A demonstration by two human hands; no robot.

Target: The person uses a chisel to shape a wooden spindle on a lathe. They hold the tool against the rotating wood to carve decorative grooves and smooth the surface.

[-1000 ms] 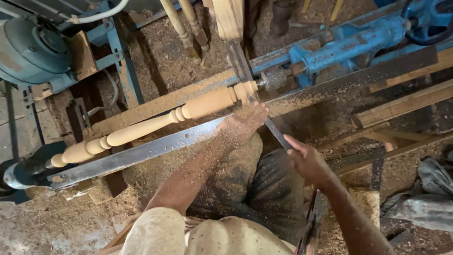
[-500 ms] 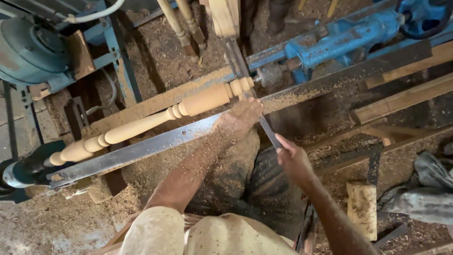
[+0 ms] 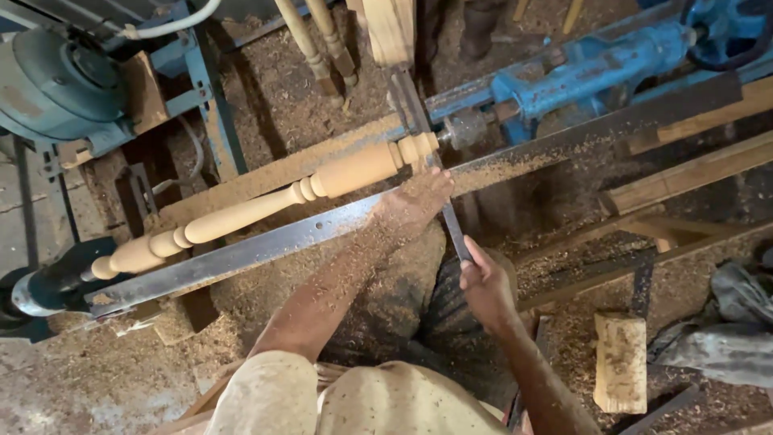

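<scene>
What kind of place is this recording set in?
Most likely a woodturning workshop: a turned wooden spindle is mounted on a blue lathe, sawdust covers the floor, and both hands steady a chisel.

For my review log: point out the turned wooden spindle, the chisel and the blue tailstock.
Turned wooden spindle [image 3: 266, 208], head view, on its slim middle.
Chisel [image 3: 452, 229], head view, on the blade between the hands.
Blue tailstock [image 3: 592, 68], head view, on its barrel.
</scene>
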